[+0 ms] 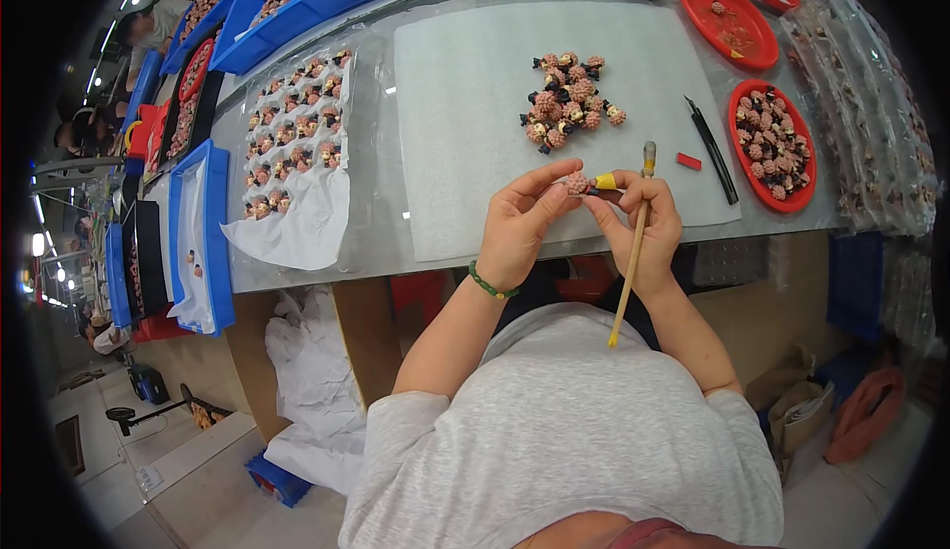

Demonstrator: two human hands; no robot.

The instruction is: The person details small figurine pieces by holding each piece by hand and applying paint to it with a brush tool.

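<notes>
My left hand (519, 220), with a green beaded bracelet at the wrist, pinches a small figurine with knobbly pink curls (577, 184) between thumb and fingers. My right hand (648, 227) is closed round a long thin wooden stick (631, 272) with a grey upper end and a yellow lower tip; its kind I cannot make out. Yellow tape wraps one right finger, whose tip is close to the figurine. Beyond both hands, a cluster of similar pink and black figurines (564, 103) lies on a white sheet (455, 153).
A black pen-like tool (711, 148) and a small red block (689, 161) lie on the right. Red bowls (813, 168) stand beyond them, one full of pink pieces. Leftward are a paper-lined tray of figurines (332, 214) and blue bins (226, 242). Bagged trays (871, 103) line the far right.
</notes>
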